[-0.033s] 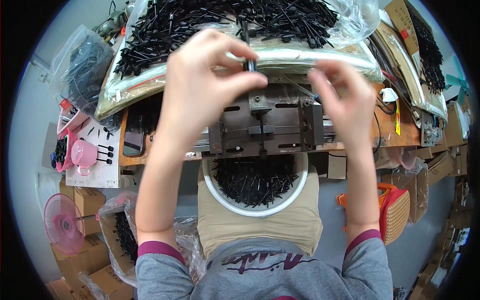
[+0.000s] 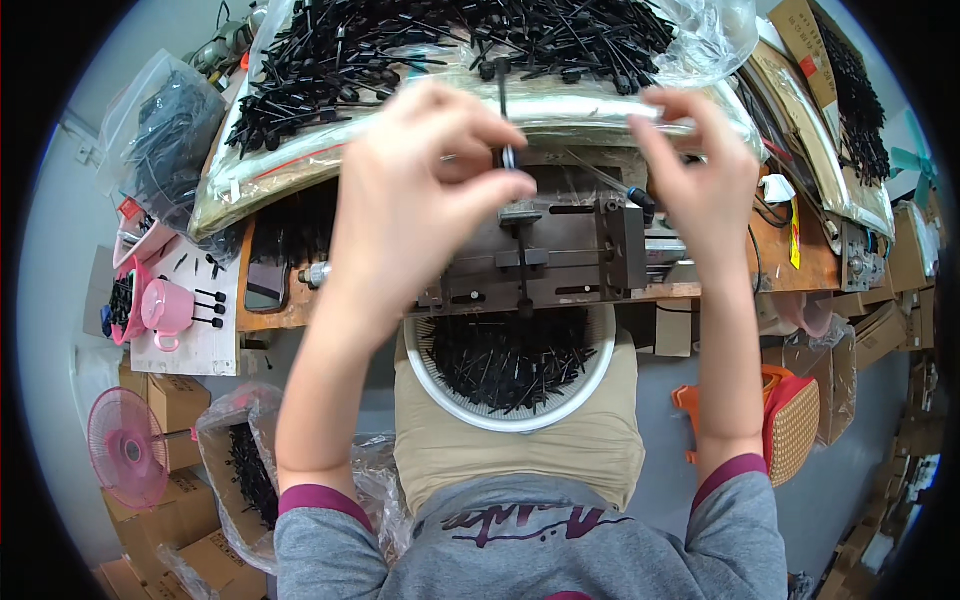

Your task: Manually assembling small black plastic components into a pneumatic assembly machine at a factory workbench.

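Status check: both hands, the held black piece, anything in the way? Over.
Left hand pinching black stemmed piece. Right hand open, nothing visible in it. Left hand and wrist hide part of metal fixture.

The rod [image 2: 507, 158] at the left hand [image 2: 425, 175], upper middle of the frame, is black with a pale band. Black too are the heaped pieces [image 2: 310, 95] along the top. The machine [image 2: 575, 270] at centre is dark grey-brown, the basket [image 2: 520, 425] below it white, the trousers [image 2: 430, 440] khaki. At the bottom, the shirt [image 2: 480, 570] is grey — maroon cuffs [image 2: 730, 475], dark maroon lettering. Far left, the fan [image 2: 130, 450] and cup [image 2: 168, 305] are pink; lower right, the chair [image 2: 793, 430] is orange and red — its tan panel finely checked.
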